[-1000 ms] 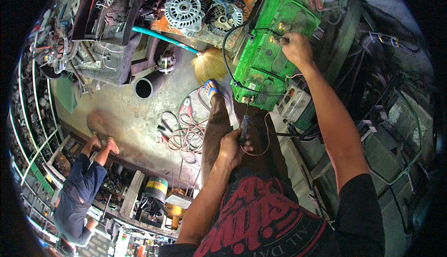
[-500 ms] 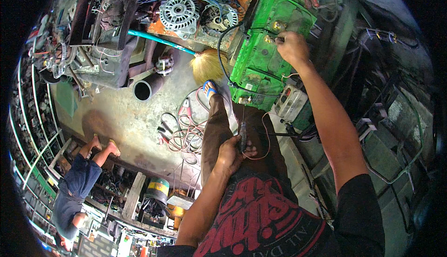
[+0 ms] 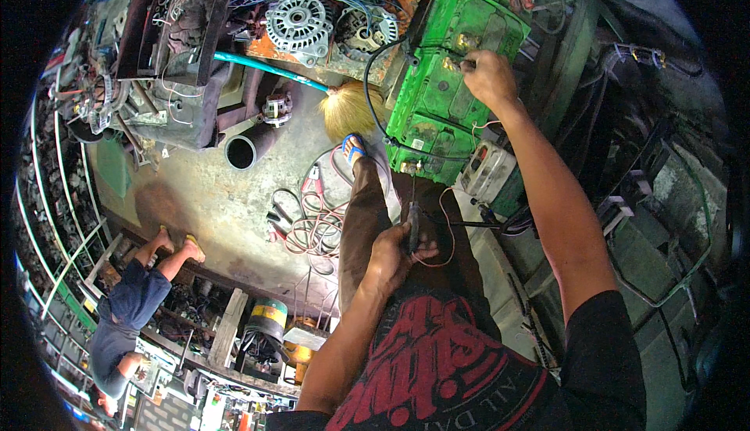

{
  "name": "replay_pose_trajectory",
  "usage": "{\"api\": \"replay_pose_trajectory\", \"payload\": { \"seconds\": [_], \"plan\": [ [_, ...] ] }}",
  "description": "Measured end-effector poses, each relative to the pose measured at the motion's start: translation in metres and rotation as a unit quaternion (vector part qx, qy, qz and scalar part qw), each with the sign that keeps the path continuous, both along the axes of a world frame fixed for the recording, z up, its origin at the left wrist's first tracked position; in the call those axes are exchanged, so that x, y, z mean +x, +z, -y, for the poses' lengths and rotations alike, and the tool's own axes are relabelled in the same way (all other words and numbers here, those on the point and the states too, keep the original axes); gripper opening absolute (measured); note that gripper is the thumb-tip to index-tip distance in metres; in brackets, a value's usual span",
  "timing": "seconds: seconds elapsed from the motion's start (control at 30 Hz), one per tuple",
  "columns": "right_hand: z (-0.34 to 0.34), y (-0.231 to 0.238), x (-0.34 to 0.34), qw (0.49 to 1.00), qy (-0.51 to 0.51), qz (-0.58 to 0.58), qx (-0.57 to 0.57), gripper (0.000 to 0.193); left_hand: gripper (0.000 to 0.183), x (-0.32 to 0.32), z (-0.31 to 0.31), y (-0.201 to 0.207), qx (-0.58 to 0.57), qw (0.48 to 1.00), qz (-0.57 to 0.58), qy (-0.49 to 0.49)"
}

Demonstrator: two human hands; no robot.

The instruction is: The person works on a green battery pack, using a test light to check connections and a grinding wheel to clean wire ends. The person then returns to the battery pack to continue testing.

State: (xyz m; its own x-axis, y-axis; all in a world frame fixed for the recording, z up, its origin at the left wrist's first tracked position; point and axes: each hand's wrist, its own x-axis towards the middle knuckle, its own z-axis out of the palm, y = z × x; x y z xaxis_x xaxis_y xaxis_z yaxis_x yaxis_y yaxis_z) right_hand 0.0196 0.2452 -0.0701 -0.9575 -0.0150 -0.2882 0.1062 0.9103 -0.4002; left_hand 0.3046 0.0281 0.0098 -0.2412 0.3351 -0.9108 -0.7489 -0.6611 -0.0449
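Green batteries (image 3: 441, 103) carry black cable (image 3: 366, 80) near a broom (image 3: 348, 111).

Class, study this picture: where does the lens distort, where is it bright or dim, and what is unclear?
Head view: straight edges bend toward the rim, with black corners; head view: the floor is brightest around the coiled cables, the green battery well lit, the right margin murky; head view: a brownish patch by the co-worker's feet may be shadow or stain.
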Motion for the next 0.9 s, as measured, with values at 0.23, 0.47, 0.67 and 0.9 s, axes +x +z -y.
{"api": "replay_pose_trajectory", "payload": {
  "seconds": [0.23, 0.47, 0.67, 0.9],
  "plan": [
    [-0.001, 0.001, -0.002, 1.0, 0.012, 0.023, -0.007, 0.024, 0.032, -0.001, 0.002, -0.004, 0.013, 1.0, 0.004, -0.004],
    [-0.003, 0.001, 0.003, 0.999, -0.026, 0.026, -0.019, 0.024, 0.03, 0.01, 0.008, -0.011, 0.006, 0.998, 0.031, -0.048],
    [-0.004, -0.006, 0.007, 0.999, -0.032, 0.005, -0.037, 0.022, 0.031, 0.023, 0.027, -0.031, -0.006, 0.997, 0.045, -0.057],
    [0.006, -0.001, 0.012, 0.991, -0.126, 0.035, -0.012, 0.024, 0.032, -0.03, 0.048, 0.004, -0.014, 0.975, -0.043, -0.216]
  ]
}}
